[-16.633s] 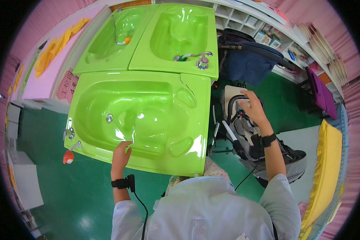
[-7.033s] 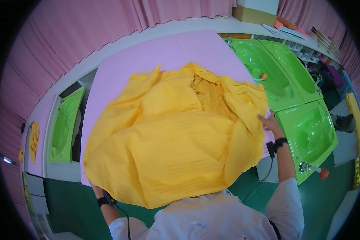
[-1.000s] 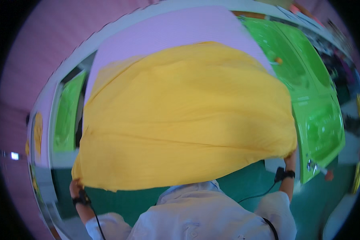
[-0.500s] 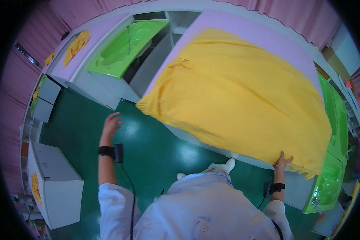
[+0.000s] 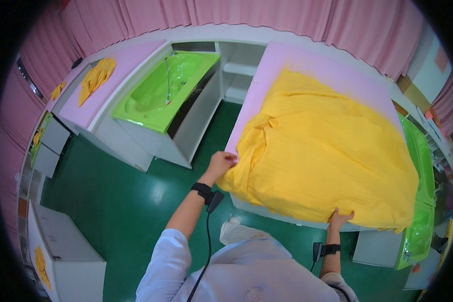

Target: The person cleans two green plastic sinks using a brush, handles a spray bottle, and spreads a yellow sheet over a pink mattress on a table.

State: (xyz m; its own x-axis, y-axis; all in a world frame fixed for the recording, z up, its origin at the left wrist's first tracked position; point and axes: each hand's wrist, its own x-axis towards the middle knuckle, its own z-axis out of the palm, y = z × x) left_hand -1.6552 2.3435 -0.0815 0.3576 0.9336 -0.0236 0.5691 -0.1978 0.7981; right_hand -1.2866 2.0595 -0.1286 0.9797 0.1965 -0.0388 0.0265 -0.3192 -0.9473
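Observation:
A large yellow cloth (image 5: 327,151) lies spread over a pale purple bed-like top (image 5: 251,108), with creases bunched along its left side. My left hand (image 5: 221,163) is at the cloth's left edge, fingers bent and pinched together on it; the fingertips are partly hidden by the folds. On the near edge, toward the right, my right hand (image 5: 340,216) rests against the cloth with thumb and fingers apart. The cloth hangs over the near edge, and a strip of purple shows along the far and left sides.
Left of the bed stands a green tub (image 5: 151,95) on a white base. Green basins (image 5: 418,226) adjoin the bed's right side. A white cabinet (image 5: 75,272) is at lower left. Another purple top holds a crumpled yellow cloth (image 5: 96,78). Pink curtains (image 5: 267,15) line the wall.
My left hand has moved right from above the floor to the cloth's left edge. That side of the cloth has become more bunched. My right hand stays at the near edge.

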